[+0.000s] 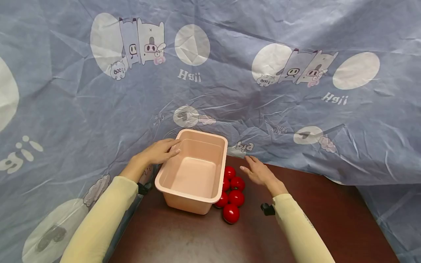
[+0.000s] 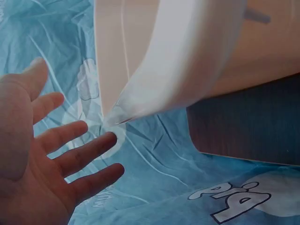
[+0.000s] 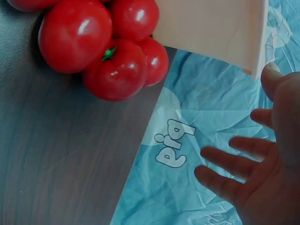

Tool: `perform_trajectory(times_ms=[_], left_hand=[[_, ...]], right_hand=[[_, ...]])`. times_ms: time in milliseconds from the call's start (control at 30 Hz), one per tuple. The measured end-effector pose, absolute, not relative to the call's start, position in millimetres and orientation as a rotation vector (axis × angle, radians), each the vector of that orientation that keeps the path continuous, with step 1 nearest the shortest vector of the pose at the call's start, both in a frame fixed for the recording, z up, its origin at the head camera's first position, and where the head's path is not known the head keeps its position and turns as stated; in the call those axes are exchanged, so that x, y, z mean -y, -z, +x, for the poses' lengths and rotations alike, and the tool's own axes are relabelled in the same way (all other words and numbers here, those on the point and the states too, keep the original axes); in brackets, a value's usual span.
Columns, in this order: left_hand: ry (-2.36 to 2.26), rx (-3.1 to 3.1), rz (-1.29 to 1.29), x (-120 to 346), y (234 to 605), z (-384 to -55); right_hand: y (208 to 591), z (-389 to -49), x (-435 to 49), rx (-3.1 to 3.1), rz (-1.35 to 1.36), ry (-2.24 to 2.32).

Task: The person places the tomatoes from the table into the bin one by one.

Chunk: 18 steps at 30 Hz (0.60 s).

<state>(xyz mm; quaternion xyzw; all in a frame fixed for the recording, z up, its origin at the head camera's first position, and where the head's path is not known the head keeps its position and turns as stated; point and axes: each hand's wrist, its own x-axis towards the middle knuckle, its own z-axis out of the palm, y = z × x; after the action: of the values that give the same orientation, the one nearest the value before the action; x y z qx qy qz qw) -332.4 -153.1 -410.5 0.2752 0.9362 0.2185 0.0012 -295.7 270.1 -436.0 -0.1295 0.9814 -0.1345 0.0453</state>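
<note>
A pale pink plastic bin stands on the table in the head view, its inside bare. At its left rim is my left hand, fingers extended and fingertips overlapping the rim. The left wrist view shows that hand with fingers spread beside the bin's wall. Several red tomatoes lie in a cluster against the bin's right side. To the right of them hovers my right hand, fingers loosely extended and holding nothing. One tomato shows a green stem in the right wrist view.
Blue-grey cloth printed with cartoon pigs hangs behind and along the left of the dark brown table. The bin's back stands close to the cloth. Dark wrist devices sit on both forearms.
</note>
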Motion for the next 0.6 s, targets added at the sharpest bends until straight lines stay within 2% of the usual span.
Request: perform_trajectory(times_ms=[133, 367, 600], left_hand=[[-0.800, -2.940, 0.854, 158.6, 414.8, -330.1], [-1.312, -2.848, 0.678, 168.9, 433.9, -321.5], [-1.515, -2.860, 0.698, 175.0, 456.6, -307.8]], right_hand=[[445.9, -295.1, -270.1, -3.023, -0.455, 0.395], [466.8, -295.0, -273.6, -3.094, -0.492, 0.387], [483.4, -297.1, -273.2, -3.131, -0.500, 0.458]])
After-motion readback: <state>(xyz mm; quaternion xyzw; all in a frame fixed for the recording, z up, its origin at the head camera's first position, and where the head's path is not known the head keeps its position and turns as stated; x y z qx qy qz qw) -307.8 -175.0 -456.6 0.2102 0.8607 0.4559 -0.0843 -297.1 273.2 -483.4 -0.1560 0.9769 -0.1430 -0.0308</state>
